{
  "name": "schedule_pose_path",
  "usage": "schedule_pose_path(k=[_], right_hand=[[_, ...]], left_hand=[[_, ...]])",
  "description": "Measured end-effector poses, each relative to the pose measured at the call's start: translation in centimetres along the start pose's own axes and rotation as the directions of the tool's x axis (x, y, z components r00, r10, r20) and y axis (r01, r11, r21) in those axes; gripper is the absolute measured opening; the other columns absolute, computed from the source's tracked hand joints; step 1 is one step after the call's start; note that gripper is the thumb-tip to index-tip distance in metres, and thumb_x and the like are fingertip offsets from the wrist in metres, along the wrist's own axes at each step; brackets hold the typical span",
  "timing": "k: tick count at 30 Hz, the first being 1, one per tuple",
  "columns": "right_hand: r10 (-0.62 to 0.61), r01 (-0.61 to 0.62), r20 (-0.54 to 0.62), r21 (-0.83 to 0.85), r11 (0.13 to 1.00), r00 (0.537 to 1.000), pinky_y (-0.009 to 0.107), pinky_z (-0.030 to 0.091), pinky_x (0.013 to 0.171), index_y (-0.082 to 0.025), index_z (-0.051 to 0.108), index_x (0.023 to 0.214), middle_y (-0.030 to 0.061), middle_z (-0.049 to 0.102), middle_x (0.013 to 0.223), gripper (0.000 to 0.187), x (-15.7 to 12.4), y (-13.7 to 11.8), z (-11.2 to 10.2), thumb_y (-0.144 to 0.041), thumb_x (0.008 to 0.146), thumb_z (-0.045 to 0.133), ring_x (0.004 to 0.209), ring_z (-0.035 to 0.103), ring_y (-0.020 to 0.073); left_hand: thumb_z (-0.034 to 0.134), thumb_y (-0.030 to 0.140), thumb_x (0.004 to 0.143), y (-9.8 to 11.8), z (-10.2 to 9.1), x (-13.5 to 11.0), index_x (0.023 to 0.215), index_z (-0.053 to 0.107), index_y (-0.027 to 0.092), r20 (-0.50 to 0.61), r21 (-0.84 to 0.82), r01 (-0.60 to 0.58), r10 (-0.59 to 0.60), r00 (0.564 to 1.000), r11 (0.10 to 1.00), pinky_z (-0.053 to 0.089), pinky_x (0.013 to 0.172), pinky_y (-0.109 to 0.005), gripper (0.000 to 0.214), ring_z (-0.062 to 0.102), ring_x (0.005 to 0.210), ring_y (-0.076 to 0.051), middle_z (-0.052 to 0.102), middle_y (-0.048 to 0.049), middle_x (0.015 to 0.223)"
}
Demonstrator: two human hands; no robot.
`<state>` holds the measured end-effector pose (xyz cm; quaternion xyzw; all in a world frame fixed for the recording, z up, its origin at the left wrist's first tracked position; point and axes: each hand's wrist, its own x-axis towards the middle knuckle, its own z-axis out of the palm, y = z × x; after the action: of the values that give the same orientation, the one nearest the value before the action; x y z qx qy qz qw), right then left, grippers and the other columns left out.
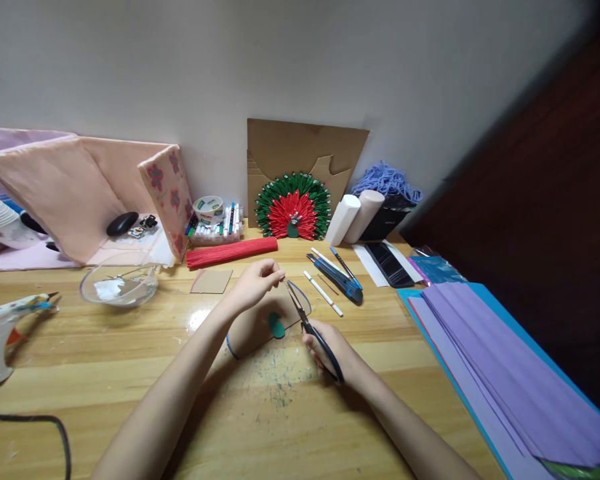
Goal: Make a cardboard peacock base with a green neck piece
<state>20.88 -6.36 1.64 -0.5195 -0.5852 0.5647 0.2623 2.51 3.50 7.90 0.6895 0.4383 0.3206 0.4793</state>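
Wooden table (260, 433) against a plain grey wall (215, 73), with a red-and-green peacock craft (303, 200) upright at the back. Left hand (254, 283) near the middle, thumb and fingers pressed together, pinching a tiny brownish piece (285, 278), too small to name exactly. Right hand (341, 343) closed around black-handled scissors (306, 323), blades directed toward this piece. Below, a blue-edged cardboard (250, 327), with a green oval cutout (276, 325) at its near edge. For careful cutting, probably best to hold the piece steady, using only the blade tips, fingertips out of their line. On the left, a clear bowl (143, 297) containing crumpled white paper (109, 288); behind, a clear tray (217, 236) with marker pens (233, 217).
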Motion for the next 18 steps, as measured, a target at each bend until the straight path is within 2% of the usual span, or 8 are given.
schedule_pose_path(k=[3,6,13,16,18], right_hand=[[-0.075,0.076,0.033,-0.026,0.997,0.997,0.018,0.035,0.035,-0.019,0.041,0.075,-0.0075,0.039,0.049,0.054,-0.2,0.4,-0.1,-0.074,0.074,0.04,0.037,0.037,0.006],[-0.083,0.084,0.042,-0.03,0.996,0.996,0.018,0.034,0.034,-0.019,0.04,0.073,-0.0077,0.038,0.048,0.057,0.0,0.9,-0.1,-0.076,0.074,0.034,0.035,0.037,0.0064],[0.017,-0.018,-0.022,-0.025,1.0,1.0,0.019,0.035,0.033,-0.019,0.044,0.076,-0.0093,0.034,0.047,0.051,0.3,0.5,0.1,-0.07,0.072,0.047,0.035,0.033,0.0062],[0.008,-0.012,-0.046,-0.082,0.997,0.999,0.02,0.034,0.035,-0.019,0.046,0.076,-0.0084,0.035,0.048,0.047,0.3,0.1,-0.5,-0.066,0.075,0.049,0.036,0.035,0.0073],[-0.015,-0.007,-0.109,-0.194,0.981,0.994,0.021,0.035,0.04,-0.02,0.048,0.075,-0.0067,0.039,0.049,0.043,0.4,-0.2,-1.3,-0.062,0.078,0.047,0.039,0.04,0.0094]], left_hand=[[0.053,0.038,0.076,0.2,0.2,-0.1,0.063,0.048,0.017,0.019,0.016,-0.006,0.005,1.0,1.0,0.033,0.052,-0.023,0.026,0.044,0.055,-0.011,0.048,0.0027,0.058],[0.053,0.038,0.076,0.1,0.5,-0.1,0.06,0.047,0.017,0.032,0.029,-0.005,0.004,0.999,1.0,0.033,0.051,-0.023,0.027,0.044,0.054,-0.011,0.046,0.0033,0.055],[0.054,0.037,0.076,-1.1,1.0,0.5,0.064,0.05,0.016,0.03,-0.038,0.005,-0.004,1.0,0.999,0.034,0.052,-0.022,0.025,0.044,0.054,-0.01,0.048,0.0029,0.057],[0.051,0.04,0.078,-0.6,1.3,0.3,0.066,0.053,0.015,-0.015,-0.071,0.068,-0.07,0.997,0.995,0.035,0.052,-0.023,0.028,0.043,0.053,-0.01,0.049,0.0017,0.059],[0.047,0.042,0.082,0.7,1.2,-0.7,0.071,0.058,0.014,-0.084,-0.098,0.123,-0.131,0.988,0.988,0.038,0.053,-0.024,0.033,0.046,0.056,-0.011,0.054,-0.0012,0.065]])
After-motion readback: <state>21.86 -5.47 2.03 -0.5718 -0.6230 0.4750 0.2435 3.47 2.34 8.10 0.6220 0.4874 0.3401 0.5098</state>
